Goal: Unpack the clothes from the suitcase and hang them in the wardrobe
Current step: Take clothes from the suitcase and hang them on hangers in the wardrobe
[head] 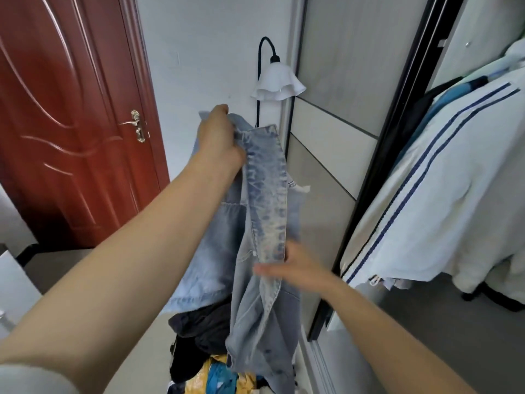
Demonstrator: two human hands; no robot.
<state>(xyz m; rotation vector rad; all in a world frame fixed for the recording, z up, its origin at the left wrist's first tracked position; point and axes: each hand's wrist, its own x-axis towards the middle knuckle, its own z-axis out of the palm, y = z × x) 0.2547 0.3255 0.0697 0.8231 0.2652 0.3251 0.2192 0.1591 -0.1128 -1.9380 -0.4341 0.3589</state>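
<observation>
- Nearest the lens, grey sleeve (34,379) at the lower left, bare forearm running up from it to the left hand (220,137), raised at centre frame.
- Red-brown panelled door (71,109) filling the upper left, closed.
- Wardrobe (335,109) along the right, with a pale sliding panel and a dark frame, open beyond the frame.
- White garment with twin blue stripes (426,209) hanging inside the open wardrobe, more clothes behind it.
- Denim garment (267,194), pale washed blue, held up in the air in front of the wardrobe panel, its lower end drooping onto the heap below.
- Pile of clothes (204,331) at bottom centre, dark cloth on top, yellow and blue fabric beneath.
- Left hand clenched round the denim's top edge, fingers curled into the cloth.
- Right hand (298,268) lower down, blurred, thumb across the front of the denim band; firm pinch or mere touch impossible to tell.
- Lamp (278,83), white frilled shade on a black curved stem, against the wall.
- Brass door handle (136,126).
</observation>
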